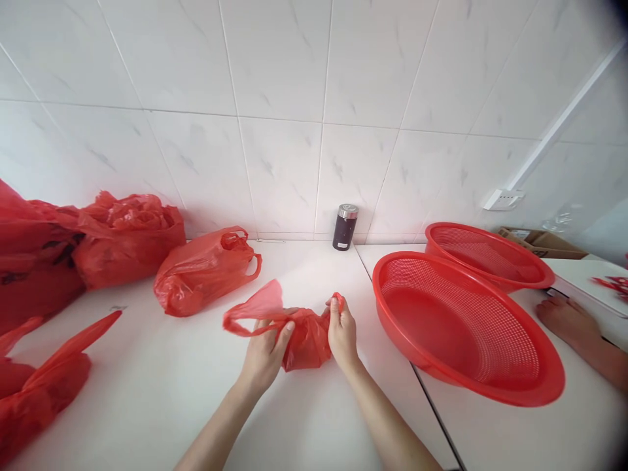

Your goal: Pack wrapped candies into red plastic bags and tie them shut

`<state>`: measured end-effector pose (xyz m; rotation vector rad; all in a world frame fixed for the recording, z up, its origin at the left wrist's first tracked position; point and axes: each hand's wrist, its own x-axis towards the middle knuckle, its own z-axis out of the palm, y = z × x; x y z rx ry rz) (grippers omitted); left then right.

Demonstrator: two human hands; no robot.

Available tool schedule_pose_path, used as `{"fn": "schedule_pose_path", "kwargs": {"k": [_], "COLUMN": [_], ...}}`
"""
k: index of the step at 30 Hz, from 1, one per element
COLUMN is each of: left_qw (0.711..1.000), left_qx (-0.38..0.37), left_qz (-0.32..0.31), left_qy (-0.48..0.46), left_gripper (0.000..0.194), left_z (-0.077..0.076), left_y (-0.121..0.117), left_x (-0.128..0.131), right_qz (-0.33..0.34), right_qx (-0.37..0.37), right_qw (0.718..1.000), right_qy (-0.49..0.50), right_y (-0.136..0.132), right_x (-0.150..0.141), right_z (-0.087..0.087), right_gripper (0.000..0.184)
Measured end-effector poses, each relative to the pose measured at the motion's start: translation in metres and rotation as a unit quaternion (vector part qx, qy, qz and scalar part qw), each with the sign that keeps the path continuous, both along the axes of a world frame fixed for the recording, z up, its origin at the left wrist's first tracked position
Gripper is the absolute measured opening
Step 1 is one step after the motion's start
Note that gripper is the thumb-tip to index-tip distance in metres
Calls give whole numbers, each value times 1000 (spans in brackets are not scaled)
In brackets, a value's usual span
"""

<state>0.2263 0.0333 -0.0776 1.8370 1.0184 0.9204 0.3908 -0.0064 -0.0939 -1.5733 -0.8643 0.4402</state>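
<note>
A small red plastic bag [308, 343] rests on the white table between my hands, its contents hidden by the film. My left hand [267, 350] grips the bag's upper left side, thumb on top, with one handle loop sticking out to the left. On the other side, my right hand [342, 330] pinches the gathered right end of the bag between thumb and fingers. A larger red plastic bag [203, 271] lies on its side beyond my left hand.
Full red bags [130, 245] stand at the left. A dark tumbler [345, 227] is by the tiled wall. Two red baskets, a near basket [436, 327] and a far basket [490, 255], sit to the right. Another person's hand [569, 319] rests beyond them, near a cardboard box [544, 245].
</note>
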Motion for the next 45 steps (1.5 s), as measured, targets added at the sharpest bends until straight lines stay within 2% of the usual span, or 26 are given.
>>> {"fn": "schedule_pose_path", "kwargs": {"k": [4,9,12,15,18,22,27,31,34,36,38,39,40,42,43,45], "left_qw": [997,983,969,955,944,934,933,952,967,968,966,968,970,972,970,960], "left_qx": [55,80,93,93,84,56,-4,-49,-55,-39,9,45,82,142,158,166], "left_qz": [-28,3,13,20,24,29,52,62,66,99,137,136,117,41,0,-64], "left_qy": [48,167,229,280,319,353,357,297,240,228,217,206,194,180,185,216], "left_gripper": [32,22,27,35,42,41,40,47,56,57,53,49,45,32,26,30], "left_z": [-6,-25,-28,-27,-27,-29,-30,-25,-9,8,27,35,40,43,40,29], "left_y": [6,9,13,17,20,25,34,38,33,24,12,6,0,-6,-8,-7], "left_x": [16,17,14,14,15,16,19,6,-22,-41,-49,-47,-40,-17,-2,26], "right_qz": [21,25,53,97,124,128,77,26,5,7,16,20,23,30,31,25], "right_qx": [-58,-89,-108,-117,-113,-108,-103,-68,-36,-19,-6,-1,4,14,20,32], "right_qw": [988,943,916,904,905,920,956,980,990,994,996,997,998,998,998,999], "right_qy": [-141,-320,-384,-400,-391,-355,-263,-183,-134,-108,-85,-75,-65,-47,-41,-31], "right_y": [-10,-25,-24,-17,-8,-1,2,1,-1,-1,-1,-1,-1,-3,-4,-7], "right_x": [-10,-21,-12,4,16,21,25,30,32,32,31,31,30,29,28,28], "right_z": [1,-16,-30,-38,-40,-41,-46,-47,-47,-46,-44,-43,-42,-40,-38,-36], "right_gripper": [35,42,38,24,17,15,22,29,33,34,36,36,37,38,38,40]}}
